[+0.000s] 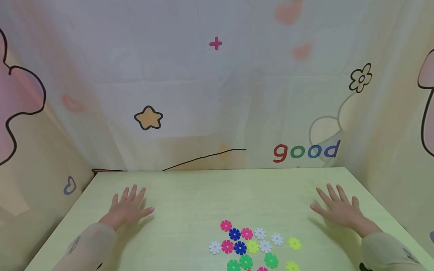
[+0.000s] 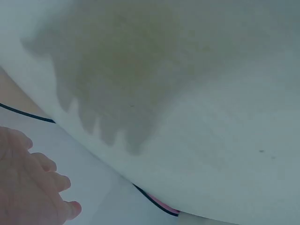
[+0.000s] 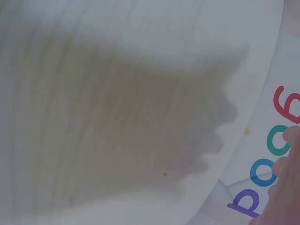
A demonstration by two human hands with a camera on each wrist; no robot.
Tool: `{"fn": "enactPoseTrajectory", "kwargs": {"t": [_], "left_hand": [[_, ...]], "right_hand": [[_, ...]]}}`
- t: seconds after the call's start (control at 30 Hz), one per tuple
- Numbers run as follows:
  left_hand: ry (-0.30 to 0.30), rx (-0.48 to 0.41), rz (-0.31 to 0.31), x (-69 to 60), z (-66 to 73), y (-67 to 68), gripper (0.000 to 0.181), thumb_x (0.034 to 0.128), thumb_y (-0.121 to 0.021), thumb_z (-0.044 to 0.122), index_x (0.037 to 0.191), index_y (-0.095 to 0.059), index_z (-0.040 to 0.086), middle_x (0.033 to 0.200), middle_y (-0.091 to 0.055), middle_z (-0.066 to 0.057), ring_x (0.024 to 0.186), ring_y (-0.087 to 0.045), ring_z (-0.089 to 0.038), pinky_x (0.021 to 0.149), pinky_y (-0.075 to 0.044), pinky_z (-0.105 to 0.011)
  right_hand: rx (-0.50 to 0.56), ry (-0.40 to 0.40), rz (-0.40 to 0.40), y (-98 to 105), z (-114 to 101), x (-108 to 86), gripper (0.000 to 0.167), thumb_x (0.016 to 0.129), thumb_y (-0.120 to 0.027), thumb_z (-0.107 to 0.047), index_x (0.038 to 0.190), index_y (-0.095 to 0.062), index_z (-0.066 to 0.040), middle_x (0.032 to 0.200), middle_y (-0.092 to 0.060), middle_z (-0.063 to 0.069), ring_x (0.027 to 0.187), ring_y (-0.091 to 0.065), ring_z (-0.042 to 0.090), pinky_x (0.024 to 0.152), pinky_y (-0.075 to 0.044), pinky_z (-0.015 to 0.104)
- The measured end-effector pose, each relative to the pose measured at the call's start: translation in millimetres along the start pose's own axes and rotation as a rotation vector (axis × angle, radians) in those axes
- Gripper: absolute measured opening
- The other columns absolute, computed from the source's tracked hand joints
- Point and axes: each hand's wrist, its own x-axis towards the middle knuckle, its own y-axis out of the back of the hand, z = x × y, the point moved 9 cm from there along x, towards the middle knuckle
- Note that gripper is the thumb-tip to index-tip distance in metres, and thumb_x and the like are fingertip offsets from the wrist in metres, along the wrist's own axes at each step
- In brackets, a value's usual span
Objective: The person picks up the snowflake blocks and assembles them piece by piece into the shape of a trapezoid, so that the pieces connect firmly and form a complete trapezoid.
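From where I stand, I see many small notched discs lying flat on the pale bench, in the lower middle of the head view, and the bottom edge of the frame cuts some of them. They look like thin plastic, so I judge them very light, rather stiff and not easily broken, though the smooth faces may slide under a fingertip. Because they lie so flat, I would take one by its toothed rim, between thumb and forefinger, where the notches can give some grip. The yellow disc at the right of the group stands apart, so its rim seems easier to reach than that of the blue ones, which have neighbours just beside them. The left hand, at lower left, and the right hand, at lower right, are both released, with fingers spread, holding nothing, well apart from the discs.
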Motion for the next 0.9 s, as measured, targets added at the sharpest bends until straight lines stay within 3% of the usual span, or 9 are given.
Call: {"fn": "enactPoseTrajectory", "kwargs": {"t": [0.3, 0.53, 0.7, 0.8, 0.9], "left_hand": [[-0.111, 0.022, 0.037, 10.7, 42.8, 10.5, 0.083, 0.0817, -0.045, 0.059, 0.140, -0.020, 0.006, 0.145, -0.009, -0.026, 0.130, -0.005, -0.047, 0.098, -0.002, -0.065], [-0.260, 0.092, 0.062, 19.0, 94.2, 4.5, 0.077, 0.0827, -0.048, 0.054, 0.140, -0.022, 0.011, 0.146, -0.014, -0.020, 0.133, -0.010, -0.040, 0.102, -0.009, -0.061], [-0.395, 0.096, 0.075, 20.4, 131.7, -3.4, 0.073, 0.0811, -0.054, 0.051, 0.139, -0.028, 0.014, 0.145, -0.021, -0.016, 0.132, -0.020, -0.035, 0.102, -0.017, -0.056], [-0.461, 0.069, 0.068, 21.0, 151.8, -7.2, 0.068, 0.0790, -0.059, 0.046, 0.135, -0.036, 0.014, 0.141, -0.032, -0.013, 0.129, -0.031, -0.031, 0.101, -0.024, -0.053], [-0.505, 0.050, 0.035, 22.1, 169.3, -12.6, 0.060, 0.0780, -0.062, 0.042, 0.128, -0.046, 0.014, 0.132, -0.045, -0.009, 0.121, -0.041, -0.028, 0.098, -0.032, -0.048]], "right_hand": [[0.023, 0.054, 0.015, 12, -25, 7.0, 0.078, 0.084, -0.039, -0.060, 0.141, -0.020, -0.010, 0.144, -0.006, 0.026, 0.130, 0.009, 0.046, 0.087, 0.006, 0.074], [-0.004, 0.149, 0.053, 12, -59, 9.5, 0.075, 0.083, -0.043, -0.058, 0.141, -0.023, -0.015, 0.146, -0.009, 0.022, 0.133, 0.007, 0.041, 0.091, 0.004, 0.071], [0.016, 0.226, 0.082, 14, -86, 8.4, 0.072, 0.081, -0.050, -0.056, 0.138, -0.029, -0.018, 0.145, -0.015, 0.021, 0.134, 0.001, 0.040, 0.093, -0.003, 0.070], [0.079, 0.281, 0.087, 15, -102, 8.6, 0.071, 0.079, -0.056, -0.052, 0.136, -0.034, -0.017, 0.144, -0.019, 0.022, 0.132, -0.006, 0.044, 0.092, -0.011, 0.070], [0.206, 0.323, 0.053, 14, -115, 10.0, 0.070, 0.077, -0.061, -0.044, 0.135, -0.037, -0.013, 0.143, -0.021, 0.023, 0.129, -0.012, 0.047, 0.091, -0.017, 0.069]]}}
